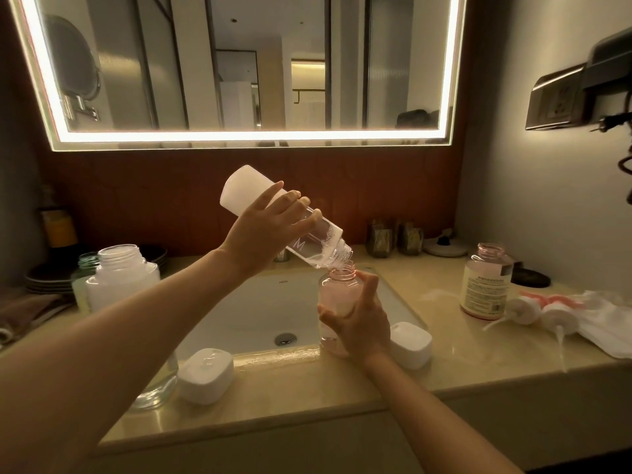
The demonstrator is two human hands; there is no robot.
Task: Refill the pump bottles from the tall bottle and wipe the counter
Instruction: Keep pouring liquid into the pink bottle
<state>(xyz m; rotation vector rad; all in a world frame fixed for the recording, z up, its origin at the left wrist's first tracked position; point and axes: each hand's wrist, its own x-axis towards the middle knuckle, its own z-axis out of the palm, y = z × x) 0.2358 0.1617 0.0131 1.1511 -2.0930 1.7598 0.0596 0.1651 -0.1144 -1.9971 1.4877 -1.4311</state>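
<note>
I am tilting the tall bottle (241, 193), left hand (263, 230) gripping it, into the pump bottle (337, 287); right hand (359, 325) is clasping that steady by the sink (246, 309) rim.

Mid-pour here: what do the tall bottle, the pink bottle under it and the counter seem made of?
The tall bottle: clear and glossy, plastic or glass, bubbles visible through it; its raised end looks opaque white. The pink bottle: translucent, pink-tinted, likely plastic, threaded neck. The counter: polished beige stone, perhaps marble, with sheen reflections.
</note>
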